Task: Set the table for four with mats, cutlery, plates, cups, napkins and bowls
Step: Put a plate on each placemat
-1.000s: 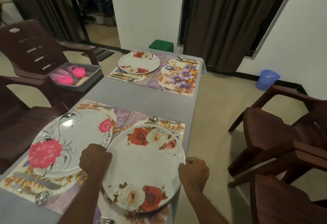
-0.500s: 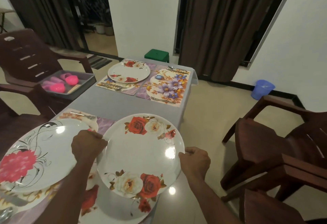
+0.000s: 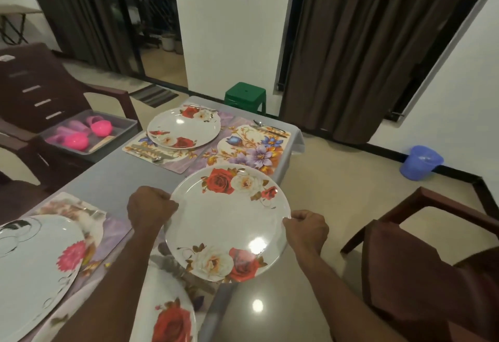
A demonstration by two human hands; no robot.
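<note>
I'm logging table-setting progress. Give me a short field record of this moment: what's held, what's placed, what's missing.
held: round white rose-patterned plate, left hand and right hand each with a grip on its rim
placed: matching rose plate on far left mat
bare: far right floral placemat, cutlery only
waiting: pink plastic bowls in grey tray on chair

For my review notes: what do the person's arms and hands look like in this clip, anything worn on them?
Both forearms are bare as far as the frame shows, with no sleeves in view. The left hand and the right hand wear no gloves, and no watch, bracelet or ring shows on the visible sides. No markings can be made out in the dim light.
</note>
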